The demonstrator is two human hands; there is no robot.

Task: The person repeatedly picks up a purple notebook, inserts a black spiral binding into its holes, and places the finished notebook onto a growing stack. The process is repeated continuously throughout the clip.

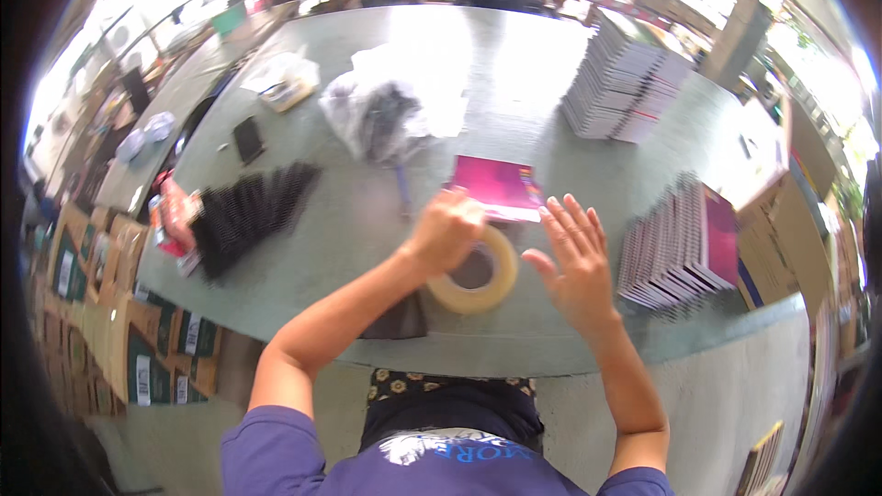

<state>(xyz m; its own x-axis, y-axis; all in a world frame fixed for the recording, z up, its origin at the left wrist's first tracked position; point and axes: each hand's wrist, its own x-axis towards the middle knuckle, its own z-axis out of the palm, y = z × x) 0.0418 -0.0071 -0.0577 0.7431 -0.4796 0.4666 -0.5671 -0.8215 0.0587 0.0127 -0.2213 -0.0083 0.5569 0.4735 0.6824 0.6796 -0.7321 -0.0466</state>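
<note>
A purple booklet [498, 186] with a pale lower edge lies flat in front of me. Over its lower left corner is my left hand [446, 231], closed with the fingers curled; what they hold, if anything, is hidden. My right hand [577, 262] is open and holds nothing, its fingers spread just beyond the booklet's right corner. Between the two hands, nearest my left wrist, a large roll of clear yellowish tape [501, 285] rests on its side. A dark flat piece [401, 317] sits under my left forearm, near the table's edge.
On the grey-green table [331, 298] spiral-bound purple notebooks [684, 239] stand in a row at right. A tall notebook stack [625, 73] is behind them. Black binding coils [253, 216], a phone [248, 140] and a plastic bag [377, 115] are at left. Cardboard boxes [119, 321] flank the table.
</note>
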